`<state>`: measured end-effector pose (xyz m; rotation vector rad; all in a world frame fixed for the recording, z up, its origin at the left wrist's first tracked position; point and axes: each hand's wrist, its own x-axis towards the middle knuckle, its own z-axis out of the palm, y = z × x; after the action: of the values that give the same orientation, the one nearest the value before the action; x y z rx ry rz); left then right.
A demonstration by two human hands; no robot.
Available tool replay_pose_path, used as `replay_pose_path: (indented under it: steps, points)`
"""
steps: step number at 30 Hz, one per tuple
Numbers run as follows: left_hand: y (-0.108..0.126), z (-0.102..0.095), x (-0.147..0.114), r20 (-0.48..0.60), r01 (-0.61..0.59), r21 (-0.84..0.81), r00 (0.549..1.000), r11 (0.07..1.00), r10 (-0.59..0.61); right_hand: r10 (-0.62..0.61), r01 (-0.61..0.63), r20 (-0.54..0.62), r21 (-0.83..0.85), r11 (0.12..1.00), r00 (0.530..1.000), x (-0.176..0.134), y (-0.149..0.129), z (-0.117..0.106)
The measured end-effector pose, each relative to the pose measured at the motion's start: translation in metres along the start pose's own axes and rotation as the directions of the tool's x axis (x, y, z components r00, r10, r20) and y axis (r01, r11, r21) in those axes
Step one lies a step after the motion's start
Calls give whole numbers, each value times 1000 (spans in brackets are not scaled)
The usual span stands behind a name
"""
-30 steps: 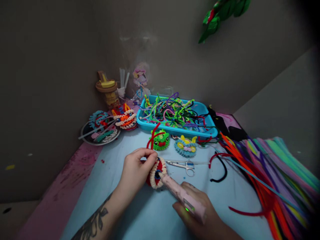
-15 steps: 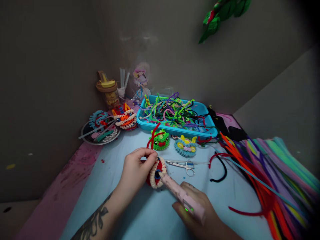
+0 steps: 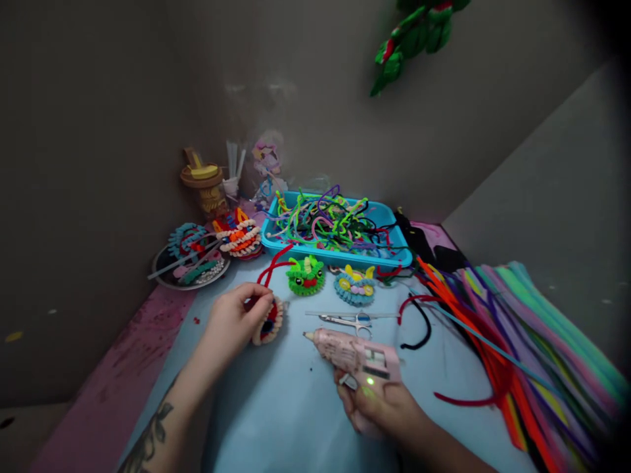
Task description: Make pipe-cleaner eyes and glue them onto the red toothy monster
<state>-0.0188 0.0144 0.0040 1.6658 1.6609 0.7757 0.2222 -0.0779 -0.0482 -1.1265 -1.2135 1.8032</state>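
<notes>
My left hand (image 3: 242,316) pinches a small pipe-cleaner figure (image 3: 271,326) in cream, red and dark blue; my fingers cover part of it. Red pipe-cleaner ends (image 3: 274,264) stick up above that hand. In my right hand (image 3: 374,408) is a pink hot glue gun (image 3: 357,355), gripped by its handle, a green light glowing on its side. Its nozzle points left, apart from the figure. Just beyond it lie scissors (image 3: 345,320). Behind them sit a green pipe-cleaner head (image 3: 305,276) and a blue one with yellow ears (image 3: 355,286).
A blue tray (image 3: 335,256) of tangled pipe-cleaner scraps stands at the back. To the left are a metal bowl (image 3: 190,286), an orange-and-cream figure (image 3: 239,238) and a lidded cup (image 3: 203,187). Bundled pipe cleaners (image 3: 532,335) spread over the right side.
The glue gun's nozzle has come away from the figure, and the gun has turned more side-on. My left hand has shifted left with the figure. The whole view has moved slightly.
</notes>
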Motion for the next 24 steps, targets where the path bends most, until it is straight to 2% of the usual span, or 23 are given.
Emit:
replay_pose_path:
  steps: [3,8,14,21,24]
  points:
    - [-17,-11,1,40,-95,63,995,994,92,63,-60,-22,123,991,998,0,5,1]
    - [-30,-21,-6,-103,-122,141,985,982,138,76,-69,-57,114,991,995,3,5,1]
    - [-28,-19,-19,-165,-129,135,975,982,151,75,-69,-40,136,988,996,1,3,-1]
    - [-20,-11,-10,-49,-134,137,989,982,141,-52,46,21,210,977,998,2,-10,4]
    - [-19,-10,-7,-12,-117,114,993,987,119,-46,40,23,197,980,999,2,-11,3]
